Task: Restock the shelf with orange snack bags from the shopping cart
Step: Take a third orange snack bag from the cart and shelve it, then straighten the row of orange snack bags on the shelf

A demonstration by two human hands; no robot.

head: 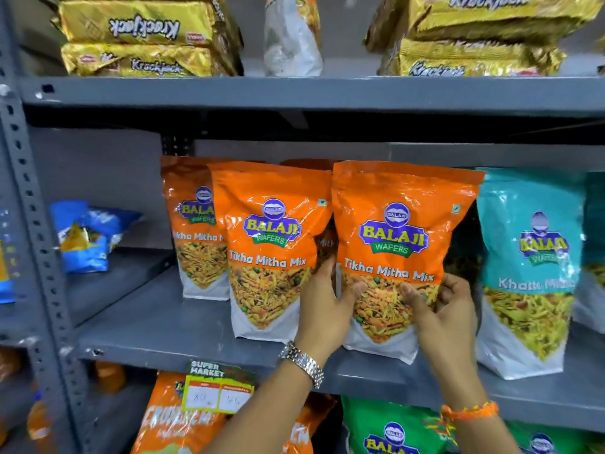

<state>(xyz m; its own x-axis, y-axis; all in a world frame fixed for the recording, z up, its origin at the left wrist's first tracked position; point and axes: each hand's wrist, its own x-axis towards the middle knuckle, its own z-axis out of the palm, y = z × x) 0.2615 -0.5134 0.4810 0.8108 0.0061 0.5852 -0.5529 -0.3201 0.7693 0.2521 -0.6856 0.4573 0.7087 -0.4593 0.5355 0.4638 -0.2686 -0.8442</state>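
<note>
An orange Tikha Mitha Mix snack bag (399,231) stands upright on the grey middle shelf (170,326). My left hand (322,303), with a metal watch on its wrist, grips the bag's lower left edge. My right hand (445,309), with an orange wrist thread, grips its lower right side. A second orange bag (268,244) stands just left of it, a third (193,231) stands further left and back, and another is partly hidden behind them. The shopping cart is out of view.
A teal snack bag (530,267) stands right of the held bag. Blue packets (85,237) lie at the left. Gold Krackjack packs (144,37) fill the top shelf. Orange and green bags (393,430) and a price tag (216,388) sit below.
</note>
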